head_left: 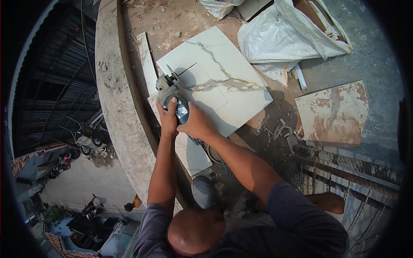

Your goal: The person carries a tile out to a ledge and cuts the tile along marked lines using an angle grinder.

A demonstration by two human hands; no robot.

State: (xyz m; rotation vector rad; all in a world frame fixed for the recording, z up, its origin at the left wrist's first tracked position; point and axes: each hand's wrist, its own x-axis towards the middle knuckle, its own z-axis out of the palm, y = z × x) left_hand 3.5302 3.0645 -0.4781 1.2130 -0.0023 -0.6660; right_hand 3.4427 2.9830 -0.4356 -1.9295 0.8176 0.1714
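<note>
Both of my hands are wrapped round an angle grinder with a thin cutting disc, seen nearly edge-on. My left hand grips its left side, thumb on top of the body. Closed on the other side of the body is my right hand. The grinder is over the left part of a large white marble-look tile with grey and gold veins. Thin straight lines run across the tile, and a short dark line lies beside the disc. Whether the disc touches the tile, I cannot tell.
Tile strips lie left of and below the big tile. A concrete ledge drops to a yard on the left. White sacks stand at the far right, above a dusty tile piece. Rusty bars run lower right.
</note>
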